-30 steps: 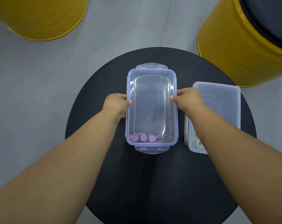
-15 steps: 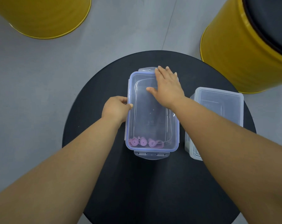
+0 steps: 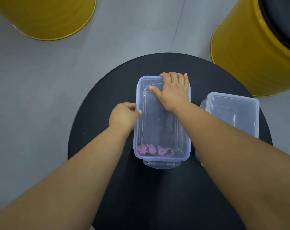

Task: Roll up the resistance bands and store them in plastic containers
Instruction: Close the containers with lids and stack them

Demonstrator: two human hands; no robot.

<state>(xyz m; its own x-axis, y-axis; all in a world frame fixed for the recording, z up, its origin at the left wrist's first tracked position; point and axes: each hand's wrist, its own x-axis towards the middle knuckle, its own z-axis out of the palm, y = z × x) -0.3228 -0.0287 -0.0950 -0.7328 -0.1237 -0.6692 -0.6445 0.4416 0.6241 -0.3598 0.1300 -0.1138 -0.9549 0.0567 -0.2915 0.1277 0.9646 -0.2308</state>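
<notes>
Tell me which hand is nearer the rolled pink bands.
Left. The left hand grips the left edge of the lidded box midway along; the pink bands lie at its near end. The right hand curls over the far end.

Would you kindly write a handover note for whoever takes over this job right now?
Left hand grips the blue-rimmed container's left side. Right hand lies on its lid, fingers curled over the far end.
Three rolled pink bands sit inside at the near end. A second lidded container stands to the right on the black table.
Done: bands rolled, lid on.
Left: near clasp sticks out, unlatched; far one hidden.
</notes>
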